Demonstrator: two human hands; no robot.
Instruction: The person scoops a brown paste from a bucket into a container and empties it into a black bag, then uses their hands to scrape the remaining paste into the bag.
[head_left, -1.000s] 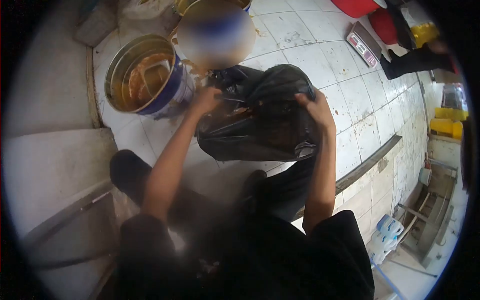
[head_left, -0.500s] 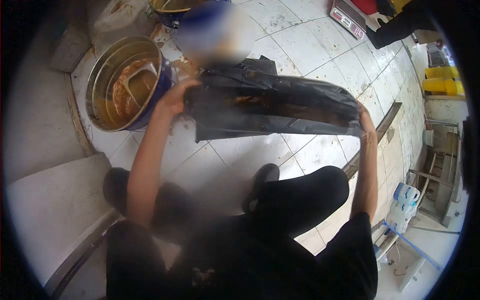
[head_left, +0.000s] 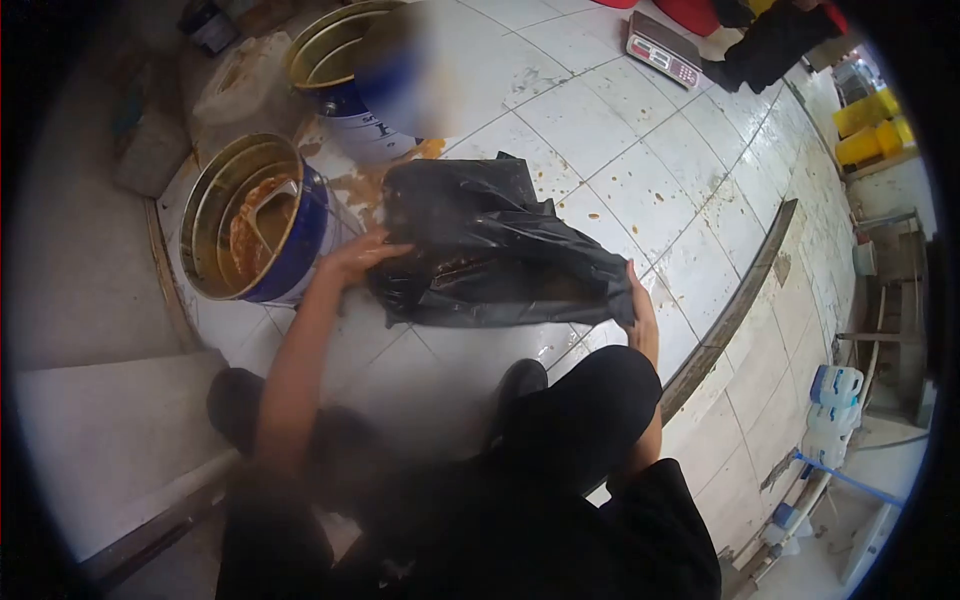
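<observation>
A black plastic bag (head_left: 470, 230) is stretched between my two hands, low over the tiled floor. Its mouth faces me as a long slit, with a brownish tint inside. My left hand (head_left: 362, 257) grips the bag's left edge, fingers closed on the plastic. At the right end, my right hand (head_left: 642, 308) has hold of the other edge, its fingers partly behind the plastic. Left of my left hand stands a blue metal bucket (head_left: 318, 215) with brown residue inside. A pale square-rimmed container (head_left: 262, 225) lies in it.
A second blue bucket (head_left: 362, 135) stands behind, partly blurred. A digital scale (head_left: 662, 50) sits at the far right, near another person's dark-clothed limb (head_left: 775, 50). Brown spills mark the floor. A long strip (head_left: 735, 300) crosses the tiles. Plastic jugs (head_left: 832, 405) stand at right.
Both hands have come lower and nearer my knees, and closer together. The bag, stretched long before, is now slacker and more bunched, its mouth narrower. The view has shifted a little.
</observation>
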